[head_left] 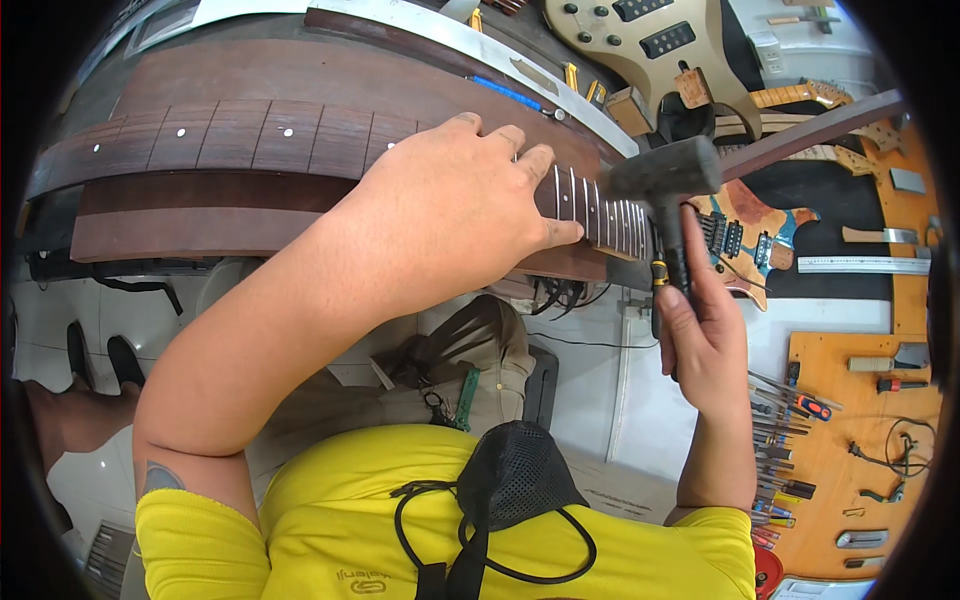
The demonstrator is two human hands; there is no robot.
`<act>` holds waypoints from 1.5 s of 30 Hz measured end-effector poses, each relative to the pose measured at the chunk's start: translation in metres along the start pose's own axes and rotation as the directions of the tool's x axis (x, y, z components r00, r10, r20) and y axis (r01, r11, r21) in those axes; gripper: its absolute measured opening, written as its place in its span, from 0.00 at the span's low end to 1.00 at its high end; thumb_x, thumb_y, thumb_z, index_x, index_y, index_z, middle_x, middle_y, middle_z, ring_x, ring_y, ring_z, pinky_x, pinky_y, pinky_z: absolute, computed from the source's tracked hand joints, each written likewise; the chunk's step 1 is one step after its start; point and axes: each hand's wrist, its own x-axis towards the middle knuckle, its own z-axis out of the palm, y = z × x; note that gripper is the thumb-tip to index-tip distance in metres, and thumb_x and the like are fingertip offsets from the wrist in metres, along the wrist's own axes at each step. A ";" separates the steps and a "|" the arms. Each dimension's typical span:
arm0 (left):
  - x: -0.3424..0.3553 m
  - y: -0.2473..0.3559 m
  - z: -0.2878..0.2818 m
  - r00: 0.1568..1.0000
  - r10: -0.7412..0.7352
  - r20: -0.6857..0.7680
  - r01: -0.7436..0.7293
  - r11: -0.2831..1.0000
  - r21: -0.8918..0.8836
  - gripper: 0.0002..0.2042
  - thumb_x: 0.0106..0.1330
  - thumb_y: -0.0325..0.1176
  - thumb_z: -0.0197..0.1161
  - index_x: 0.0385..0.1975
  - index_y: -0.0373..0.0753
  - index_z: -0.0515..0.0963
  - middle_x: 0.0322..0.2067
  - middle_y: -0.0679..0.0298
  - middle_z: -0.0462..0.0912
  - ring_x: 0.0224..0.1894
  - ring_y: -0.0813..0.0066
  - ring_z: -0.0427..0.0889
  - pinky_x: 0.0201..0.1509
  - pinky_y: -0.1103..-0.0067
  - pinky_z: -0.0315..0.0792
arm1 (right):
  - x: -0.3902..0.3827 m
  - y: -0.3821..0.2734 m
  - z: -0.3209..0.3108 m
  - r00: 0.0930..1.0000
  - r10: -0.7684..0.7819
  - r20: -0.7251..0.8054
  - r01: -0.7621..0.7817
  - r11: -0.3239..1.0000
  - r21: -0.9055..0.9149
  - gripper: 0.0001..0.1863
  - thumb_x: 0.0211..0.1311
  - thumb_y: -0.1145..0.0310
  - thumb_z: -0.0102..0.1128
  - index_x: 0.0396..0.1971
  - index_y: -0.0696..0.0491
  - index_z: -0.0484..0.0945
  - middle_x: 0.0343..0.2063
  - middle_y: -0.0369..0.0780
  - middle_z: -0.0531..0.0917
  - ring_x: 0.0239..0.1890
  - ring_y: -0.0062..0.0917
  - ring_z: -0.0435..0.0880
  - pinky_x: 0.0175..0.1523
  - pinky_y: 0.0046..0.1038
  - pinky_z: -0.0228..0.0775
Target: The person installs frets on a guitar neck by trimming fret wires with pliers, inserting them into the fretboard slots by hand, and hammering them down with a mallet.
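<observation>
Fretboard (pixel 225 138) on brown surface (pixel 300 75), guitars (pixel 622 64), orange tool board (pixel 830 480), tiled floor (pixel 50 310)

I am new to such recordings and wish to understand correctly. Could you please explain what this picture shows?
There is no machine: a person works with two bare hands. A camera worn on the head looks down; its wide lens bends straight edges. The left hand spreads over a dark fretboard, which lies on a brown wooden board. Metal frets show toward its right end. The right hand holds a dark mallet. Beyond lies a tan guitar body.
</observation>
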 end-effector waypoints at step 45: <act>0.000 -0.001 0.004 1.000 0.009 -0.022 -0.009 1.000 -0.003 0.21 0.75 0.36 0.59 0.64 0.65 0.86 0.56 0.58 0.85 0.57 0.62 0.86 0.59 0.70 0.78 | 0.019 -0.017 0.001 0.989 0.100 0.110 -0.100 0.995 -0.007 0.38 0.80 0.77 0.52 0.86 0.47 0.55 0.28 0.29 0.73 0.16 0.10 0.66 0.19 0.16 0.61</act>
